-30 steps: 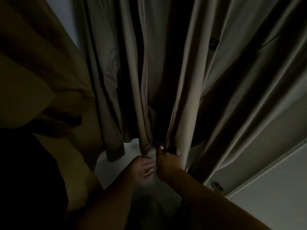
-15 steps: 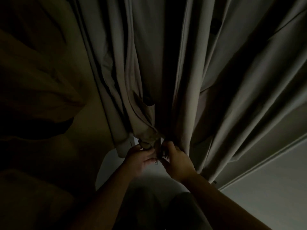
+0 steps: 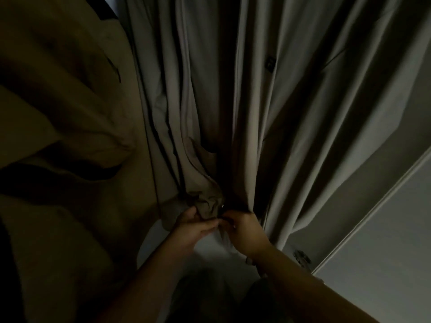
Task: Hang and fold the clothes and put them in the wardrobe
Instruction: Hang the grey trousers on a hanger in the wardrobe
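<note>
Though dimly lit: smooth grey coat (image 3: 235, 94), hung in long vertical folds, centre of frame. Hem bunched and wrinkled at lower centre, pinched from one side by left hand (image 3: 194, 230), from the other by right hand (image 3: 245, 231), fingertips nearly touching. Matte tan garment (image 3: 70, 117), broad soft creases, left of frame.

The grey garment (image 3: 291, 113) hangs vertically in long folds. Its lower hem (image 3: 207, 201) is bunched and creased, pinched by the left hand (image 3: 193, 227) and right hand (image 3: 242, 231). The tan garment (image 3: 58, 113) hangs just beside it, on the left.
</note>
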The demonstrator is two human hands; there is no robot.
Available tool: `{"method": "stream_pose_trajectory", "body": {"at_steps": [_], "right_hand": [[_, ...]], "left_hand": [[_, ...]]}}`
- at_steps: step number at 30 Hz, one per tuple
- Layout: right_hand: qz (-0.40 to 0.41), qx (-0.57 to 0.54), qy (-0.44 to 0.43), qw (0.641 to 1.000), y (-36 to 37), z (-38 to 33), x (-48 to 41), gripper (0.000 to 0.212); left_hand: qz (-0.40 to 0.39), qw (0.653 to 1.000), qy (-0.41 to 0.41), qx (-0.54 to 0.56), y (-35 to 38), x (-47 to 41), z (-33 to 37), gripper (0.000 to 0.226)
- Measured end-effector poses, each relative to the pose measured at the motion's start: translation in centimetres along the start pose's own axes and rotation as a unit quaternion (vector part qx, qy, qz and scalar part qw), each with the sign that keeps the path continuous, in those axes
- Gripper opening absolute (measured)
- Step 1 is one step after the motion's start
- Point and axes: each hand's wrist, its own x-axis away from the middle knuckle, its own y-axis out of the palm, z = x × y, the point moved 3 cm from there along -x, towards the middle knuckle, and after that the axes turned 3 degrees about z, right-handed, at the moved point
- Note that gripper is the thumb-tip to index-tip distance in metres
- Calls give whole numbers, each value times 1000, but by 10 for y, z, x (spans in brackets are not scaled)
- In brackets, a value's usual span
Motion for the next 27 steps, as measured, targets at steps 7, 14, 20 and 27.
{"method": "stream_pose_trajectory", "body": {"at_steps": [7,14,20,27], "right_hand": [[-17,40,73,996,23,-1,-6,19],[-43,104,80,990,38,-16,-21,16],[30,74,117,990,33,-32,-31,15],[-61,159,175,970,53,-34,-24,31]], "left_hand": [[61,993,-26,-93,-10,-6,0,40],[72,968,-27,-238,-20,-11,2,47],[81,983,-36,-160,-23,-18,17,44],[128,979,-146,-68,-36,-15,-12,28]]}}
